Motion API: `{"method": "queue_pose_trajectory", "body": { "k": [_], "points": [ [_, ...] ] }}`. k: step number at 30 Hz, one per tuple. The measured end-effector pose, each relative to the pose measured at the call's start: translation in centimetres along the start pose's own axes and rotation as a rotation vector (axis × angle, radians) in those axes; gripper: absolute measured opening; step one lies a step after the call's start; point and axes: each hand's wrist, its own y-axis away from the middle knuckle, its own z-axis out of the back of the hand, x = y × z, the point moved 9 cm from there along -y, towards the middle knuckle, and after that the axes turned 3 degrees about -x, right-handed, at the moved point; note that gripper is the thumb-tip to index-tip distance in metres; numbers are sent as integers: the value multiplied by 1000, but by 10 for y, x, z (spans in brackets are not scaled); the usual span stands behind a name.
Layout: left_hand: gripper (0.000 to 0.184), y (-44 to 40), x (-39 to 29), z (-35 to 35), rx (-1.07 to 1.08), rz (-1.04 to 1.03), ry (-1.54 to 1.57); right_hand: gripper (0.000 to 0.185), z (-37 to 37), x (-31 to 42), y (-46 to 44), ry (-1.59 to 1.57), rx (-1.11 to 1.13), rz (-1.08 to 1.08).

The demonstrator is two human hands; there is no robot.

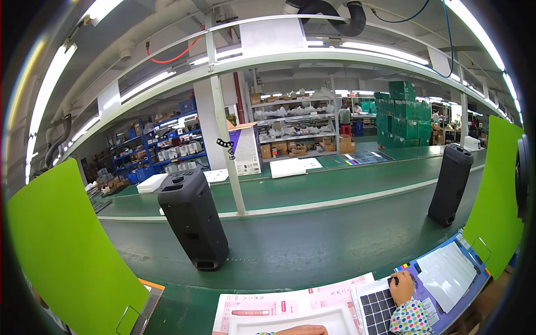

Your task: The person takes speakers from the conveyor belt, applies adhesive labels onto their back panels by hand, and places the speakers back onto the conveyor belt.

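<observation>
A sheet of black square pads [375, 310] on a white backing lies at the bottom right of the head view. My right hand [402, 288], in a polka-dot sleeve, is over its upper right corner, fingers closed on a black square pad [392, 281] there. My left hand [304, 330] is at the bottom edge, above a white foam tray [237, 325]; its fingers are mostly cut off by the frame. Under the tray and sheet is a pink and white printed cardboard [223, 307].
Two black tower speakers stand on the green conveyor: one speaker [192, 223] left of centre, another speaker [450, 187] at right. Green panels [72, 251] flank both sides. White sheets [446, 276] lie on a purple printed box at right. A metal post [226, 139] rises beyond the belt.
</observation>
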Motion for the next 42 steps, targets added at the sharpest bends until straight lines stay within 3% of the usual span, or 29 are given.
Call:
{"method": "queue_pose_trajectory", "body": {
  "k": [19,34,42],
  "points": [
    [27,2,-2,-2,-14,2,-26,10,3,8,1,63,-49,83],
    [25,4,-2,-3,-3,6,-13,9,-7,-20,3,101,-3,-101],
    [25,4,-3,-4,8,-3,-13,8,-2,-15,2,-17,-63,-96]
  ]
}}
